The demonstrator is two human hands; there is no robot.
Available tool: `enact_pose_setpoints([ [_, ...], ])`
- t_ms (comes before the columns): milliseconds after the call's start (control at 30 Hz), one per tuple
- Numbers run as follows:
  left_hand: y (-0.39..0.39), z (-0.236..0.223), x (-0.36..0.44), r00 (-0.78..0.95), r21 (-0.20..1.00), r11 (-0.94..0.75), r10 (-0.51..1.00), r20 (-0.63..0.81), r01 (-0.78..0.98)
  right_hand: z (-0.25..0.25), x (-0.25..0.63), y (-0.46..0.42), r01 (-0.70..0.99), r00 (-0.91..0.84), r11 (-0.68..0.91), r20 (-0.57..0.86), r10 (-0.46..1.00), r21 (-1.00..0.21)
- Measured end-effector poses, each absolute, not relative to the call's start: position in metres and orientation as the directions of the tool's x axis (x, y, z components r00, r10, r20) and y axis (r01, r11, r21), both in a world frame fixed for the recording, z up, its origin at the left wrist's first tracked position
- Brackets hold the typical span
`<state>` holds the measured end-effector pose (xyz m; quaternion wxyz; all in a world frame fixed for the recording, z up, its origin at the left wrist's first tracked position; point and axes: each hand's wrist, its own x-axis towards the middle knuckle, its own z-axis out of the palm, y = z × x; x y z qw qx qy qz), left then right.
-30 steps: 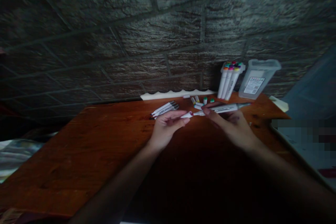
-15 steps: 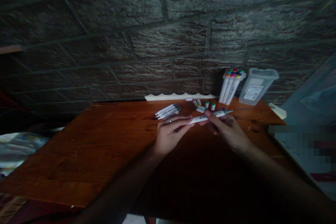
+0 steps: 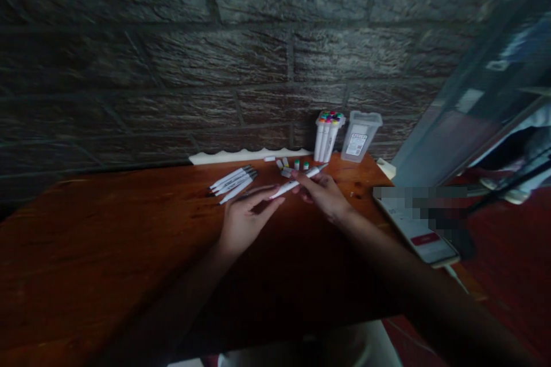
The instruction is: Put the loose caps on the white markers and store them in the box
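My right hand (image 3: 322, 194) is closed around a white double-ended marker (image 3: 284, 188), which slants up to the right above the table. The marker's grey end points right, and a pinkish tip shows at its left end. My left hand (image 3: 245, 218) has its thumb and fingertips at that left end, seemingly in a light pinch. Left of the hands lie several white markers (image 3: 235, 182) side by side, with grey ends to the right. Small loose caps (image 3: 297, 164) lie or stand just behind the held marker, partly hidden by it and my right fingers.
A holder full of markers (image 3: 326, 140) with coloured tops stands by the brick wall (image 3: 181, 69). Next to it is a clear plastic box (image 3: 360, 137) with a label. A phone (image 3: 419, 235) lies at the right edge of the wooden table (image 3: 107, 241). White scalloped trim (image 3: 241, 156) runs along the back.
The camera view has swung right, so everything sits further left. The marker's reddish tip was at the right end; now a grey end points right and a pinkish tip shows at the left.
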<state>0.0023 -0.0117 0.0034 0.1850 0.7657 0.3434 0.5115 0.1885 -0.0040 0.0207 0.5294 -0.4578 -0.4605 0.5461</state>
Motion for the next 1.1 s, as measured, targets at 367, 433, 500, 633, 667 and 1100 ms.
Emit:
enact_pose_setpoints([
  [367,0.000,0.008,-0.007,0.267,0.984,-0.174,0.948,0.173,-0.019,0.021,0.192,-0.007,-0.122,-0.070,-0.012,-0.004,0.998,-0.992],
  [433,0.000,0.010,-0.008,0.303,0.992,-0.122,0.944,0.128,-0.038,0.022,0.191,-0.009,-0.121,-0.084,0.009,0.019,0.996,-0.993],
  [500,0.001,0.011,-0.009,0.314,0.992,-0.111,0.942,0.122,-0.052,0.023,0.191,-0.010,-0.138,-0.111,0.036,0.052,0.992,-0.990],
  [633,0.003,0.010,-0.011,0.277,0.990,-0.105,0.952,0.127,-0.096,0.024,0.191,-0.011,-0.134,-0.112,0.123,0.138,0.984,-0.983],
  [667,0.003,0.010,-0.011,0.266,0.989,-0.104,0.955,0.129,-0.106,0.025,0.192,-0.011,-0.112,-0.095,0.138,0.148,0.984,-0.984],
  [1100,-0.010,0.002,-0.007,0.236,0.822,-0.536,0.839,0.491,0.194,0.018,0.195,-0.010,0.098,0.029,0.064,0.067,0.997,-0.993],
])
